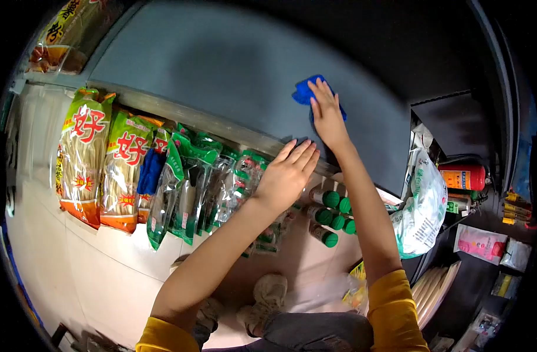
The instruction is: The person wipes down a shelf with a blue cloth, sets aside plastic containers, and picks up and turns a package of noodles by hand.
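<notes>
My right hand [327,111] presses a crumpled blue cloth [303,92] onto the grey shelf surface [245,76]. The cloth shows on both sides of the fingers. Lower down, my left hand [289,176] lies with its fingers stretched out against the shelf's front edge, holding nothing. Below the edge and left of that hand stand several clear packs with green trim [189,182]. Green-capped bottles [330,217] are grouped on the floor between my two forearms.
Large noodle packs [83,152] stand at the left, with another blue cloth [151,171] among them. On the right are a white plastic bag [424,205], a red fire extinguisher [465,176] and a pink-and-white packet [480,243]. My shoes [268,296] are on the tiled floor.
</notes>
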Motion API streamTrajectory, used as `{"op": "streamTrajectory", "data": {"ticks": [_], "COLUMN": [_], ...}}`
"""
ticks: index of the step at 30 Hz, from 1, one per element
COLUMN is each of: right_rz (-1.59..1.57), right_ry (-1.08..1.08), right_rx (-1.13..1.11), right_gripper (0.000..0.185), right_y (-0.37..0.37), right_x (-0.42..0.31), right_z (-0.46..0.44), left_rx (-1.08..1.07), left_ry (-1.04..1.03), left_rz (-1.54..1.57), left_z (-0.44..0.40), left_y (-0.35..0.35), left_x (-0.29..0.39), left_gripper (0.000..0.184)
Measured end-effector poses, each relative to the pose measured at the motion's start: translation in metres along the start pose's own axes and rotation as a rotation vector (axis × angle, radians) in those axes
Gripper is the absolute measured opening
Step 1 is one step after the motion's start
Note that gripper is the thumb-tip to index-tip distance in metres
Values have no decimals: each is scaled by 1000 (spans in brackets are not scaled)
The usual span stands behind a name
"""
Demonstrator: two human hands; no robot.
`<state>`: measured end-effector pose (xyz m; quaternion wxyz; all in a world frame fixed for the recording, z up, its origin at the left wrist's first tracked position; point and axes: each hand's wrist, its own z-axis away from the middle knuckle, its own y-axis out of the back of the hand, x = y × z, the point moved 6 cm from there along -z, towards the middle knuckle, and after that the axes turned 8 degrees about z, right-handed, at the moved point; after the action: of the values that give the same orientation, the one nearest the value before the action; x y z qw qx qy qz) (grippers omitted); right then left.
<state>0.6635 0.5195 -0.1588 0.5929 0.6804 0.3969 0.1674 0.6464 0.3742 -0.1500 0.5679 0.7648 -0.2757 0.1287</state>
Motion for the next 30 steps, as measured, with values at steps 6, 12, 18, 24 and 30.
{"op": "streamTrajectory", "data": {"ticks": [6,12,18,24,30], "right_rz": [-22,16,213,266,39], "right_ry": [-98,-322,-672,-937,-466], "right_rx": [148,236,247,371,472], "right_gripper": [33,41,31,32,29], "right_y": [6,37,85,109,117], "right_x": [38,128,246,249,136], "right_z": [1,49,151,179,114], "left_rx": [-27,-34,-43,-80,-72], "left_ry": [20,9,6,-9,-18], "left_rz": [51,100,97,-2,-22], "left_z": [-2,-4,-3,-5,-5], "left_y": [2,5,3,5,5], "left_x": [1,1,0,3,6], "left_gripper": [44,44,43,45,44]}}
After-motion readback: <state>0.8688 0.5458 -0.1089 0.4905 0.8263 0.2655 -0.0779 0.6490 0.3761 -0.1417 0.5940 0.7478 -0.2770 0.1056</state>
